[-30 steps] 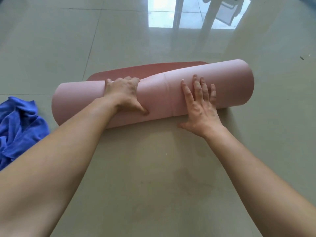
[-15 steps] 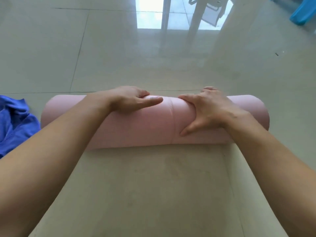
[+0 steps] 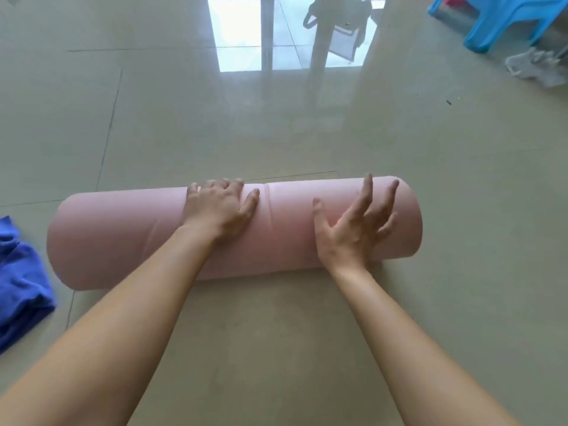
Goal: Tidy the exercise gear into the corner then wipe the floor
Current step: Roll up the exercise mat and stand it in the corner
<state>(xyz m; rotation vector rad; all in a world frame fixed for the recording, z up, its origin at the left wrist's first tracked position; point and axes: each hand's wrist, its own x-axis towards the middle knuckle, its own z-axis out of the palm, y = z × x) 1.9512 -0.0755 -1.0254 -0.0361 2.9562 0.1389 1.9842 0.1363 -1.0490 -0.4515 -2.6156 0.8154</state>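
Glossy grey-beige tiling forms the floor (image 3: pixel 172 127), on which window light and a chair are seen reflected at the far side. A fully rolled pink foam exercise mat (image 3: pixel 123 235) is found lying on its side across the middle of the view, directly on the tiles, with its right end face turned slightly towards the camera. A faint crease is noted around the roll near its middle.

A crumpled blue cloth (image 3: pixel 21 281) is recorded at the left edge, on the floor just beside the left end of the roll. A light blue plastic stool (image 3: pixel 504 20) is partly seen in the far right corner, with a crumpled white item (image 3: pixel 534 66) beside it, too blurred to be identified.

The left hand (image 3: pixel 219 210) is laid palm-down on top of the roll near its middle, fingers extended over the crest; nothing is gripped. The right hand (image 3: pixel 353 229) is held over the right part of the roll with fingers spread wide and straight, nothing being clasped; whether its palm touches the mat cannot be told.
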